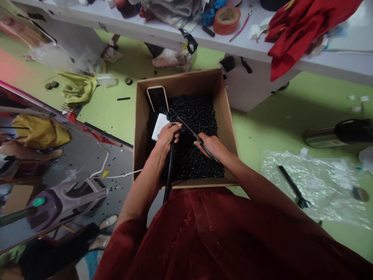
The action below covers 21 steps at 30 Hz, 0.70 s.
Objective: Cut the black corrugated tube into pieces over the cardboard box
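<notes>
My left hand (169, 134) is closed round a black corrugated tube (169, 167) that runs down toward my lap. In my right hand (211, 144) is a pair of scissors (188, 127), whose blades point up and left toward the tube's upper end. Both hands are over an open cardboard box (230, 128) heaped with small black pieces (192, 107). A phone with a pale rim (158, 99) leans at the box's back left corner. Just beside my left hand lies a white flat object (159, 126), partly covered by the fingers.
Above the box runs a white shelf with an orange tape roll (226, 20) and a red cloth (297, 35). To the right are a clear plastic sheet (320, 175) and a metal flask (323, 134). A grey-purple plastic stool (67, 198) and other people's legs show at left.
</notes>
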Each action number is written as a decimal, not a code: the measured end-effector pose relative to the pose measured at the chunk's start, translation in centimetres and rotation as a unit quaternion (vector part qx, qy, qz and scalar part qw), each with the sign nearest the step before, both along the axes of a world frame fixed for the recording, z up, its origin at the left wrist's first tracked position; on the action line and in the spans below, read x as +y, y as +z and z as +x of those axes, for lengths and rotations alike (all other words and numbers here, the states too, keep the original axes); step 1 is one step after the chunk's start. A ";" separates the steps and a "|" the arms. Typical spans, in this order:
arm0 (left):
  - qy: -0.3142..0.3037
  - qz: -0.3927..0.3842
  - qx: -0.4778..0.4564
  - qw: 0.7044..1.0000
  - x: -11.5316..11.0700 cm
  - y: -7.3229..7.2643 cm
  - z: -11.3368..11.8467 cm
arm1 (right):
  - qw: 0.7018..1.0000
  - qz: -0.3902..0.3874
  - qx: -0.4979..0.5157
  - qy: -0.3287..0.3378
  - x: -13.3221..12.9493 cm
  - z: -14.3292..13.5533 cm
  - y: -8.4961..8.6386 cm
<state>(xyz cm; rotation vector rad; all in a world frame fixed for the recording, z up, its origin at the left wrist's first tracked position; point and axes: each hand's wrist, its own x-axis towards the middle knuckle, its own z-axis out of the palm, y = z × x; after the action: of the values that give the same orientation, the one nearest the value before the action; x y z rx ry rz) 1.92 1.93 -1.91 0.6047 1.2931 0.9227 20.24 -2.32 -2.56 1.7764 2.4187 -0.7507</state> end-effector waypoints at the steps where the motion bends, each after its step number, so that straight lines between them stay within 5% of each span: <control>1: -0.003 -0.002 0.003 1.000 0.0 -0.1 0.0 | 1.000 -0.005 -0.007 -0.001 0.0 0.0 0.0; 9: -0.057 -0.012 0.040 0.998 -0.3 -0.9 0.6 | 0.997 -0.012 -0.042 -0.062 0.5 0.3 1.2; 15: -0.088 -0.008 0.085 0.992 0.3 -0.9 1.3 | 0.982 -0.081 0.147 -0.087 0.5 0.5 1.8; 21: -0.101 0.021 0.117 0.988 4.4 -0.9 1.7 | 0.948 -0.063 0.289 -0.120 0.4 0.6 1.6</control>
<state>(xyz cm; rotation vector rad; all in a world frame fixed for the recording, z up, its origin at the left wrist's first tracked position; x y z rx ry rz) 3.61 6.36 -2.76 0.8805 1.3945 0.7286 20.84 -1.93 -0.98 2.0404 2.3926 -1.6165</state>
